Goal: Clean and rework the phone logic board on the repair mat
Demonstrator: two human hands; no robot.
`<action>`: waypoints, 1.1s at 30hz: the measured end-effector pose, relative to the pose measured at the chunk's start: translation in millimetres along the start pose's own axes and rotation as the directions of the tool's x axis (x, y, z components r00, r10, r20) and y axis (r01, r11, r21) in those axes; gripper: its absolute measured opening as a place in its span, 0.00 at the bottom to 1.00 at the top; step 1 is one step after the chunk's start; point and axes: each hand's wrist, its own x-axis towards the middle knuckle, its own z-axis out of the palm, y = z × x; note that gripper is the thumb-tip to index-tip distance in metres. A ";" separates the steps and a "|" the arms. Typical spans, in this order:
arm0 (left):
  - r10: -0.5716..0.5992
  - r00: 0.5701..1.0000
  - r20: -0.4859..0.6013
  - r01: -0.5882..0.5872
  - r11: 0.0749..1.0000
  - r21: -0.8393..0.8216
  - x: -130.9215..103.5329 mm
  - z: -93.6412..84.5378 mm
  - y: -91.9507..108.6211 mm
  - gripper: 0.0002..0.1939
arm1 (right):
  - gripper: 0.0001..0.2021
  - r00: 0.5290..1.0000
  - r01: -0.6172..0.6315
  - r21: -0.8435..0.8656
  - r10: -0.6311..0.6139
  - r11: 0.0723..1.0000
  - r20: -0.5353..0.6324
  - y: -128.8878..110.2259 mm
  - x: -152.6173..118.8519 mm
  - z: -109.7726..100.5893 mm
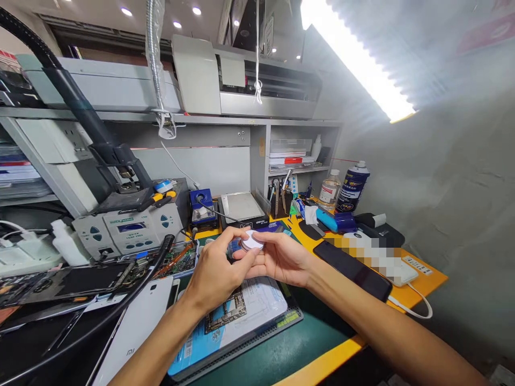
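Both hands meet over the bench around a small round tin with a white top (pixel 252 239). My left hand (pixel 217 271) grips its near and left edge between thumb and fingers. From the other side, my right hand (pixel 284 254) pinches it with the thumb on top, fingers curled beneath. The tin's underside is hidden by the fingers. Below the hands lies a blue and white flat package (pixel 257 321), and a phone circuit board (pixel 229 312) rests on it, partly covered by my left hand.
A black phone (pixel 354 271) and a spray can (pixel 352 187) are at the right. Behind stand a heating plate (pixel 243 206), a blue soldering station (pixel 202 206) and a grey rework station (pixel 132 230). A black hose (pixel 137 297) crosses a white tablet (pixel 139 327) at the left.
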 end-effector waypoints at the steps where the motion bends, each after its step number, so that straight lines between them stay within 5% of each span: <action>1: 0.018 1.000 0.006 -0.018 1.000 0.022 -0.4 -0.2 0.6 0.15 | 0.13 1.000 0.001 -0.008 -0.001 1.000 -0.009 1.0 0.2 0.0; 9: 0.228 0.973 -0.042 -0.221 0.967 0.125 -0.4 4.0 -7.9 0.15 | 0.13 0.998 -0.014 -0.034 0.012 0.999 -0.065 0.1 0.1 -2.2; 18: 0.485 0.873 -0.056 -0.464 0.860 0.213 1.3 3.0 -14.3 0.11 | 0.19 0.996 -0.055 -0.034 0.052 0.998 -0.079 -1.5 -0.7 -1.8; 28: 0.615 0.788 -0.036 -0.588 0.768 0.252 0.5 1.6 -16.9 0.08 | 0.18 0.993 -0.068 -0.079 0.060 0.995 -0.100 2.1 1.6 -3.9; 33: 0.579 0.815 -0.025 -0.564 0.802 0.198 -1.0 5.7 -24.5 0.07 | 0.23 0.992 -0.064 -0.118 0.051 0.991 -0.112 3.1 3.1 -2.4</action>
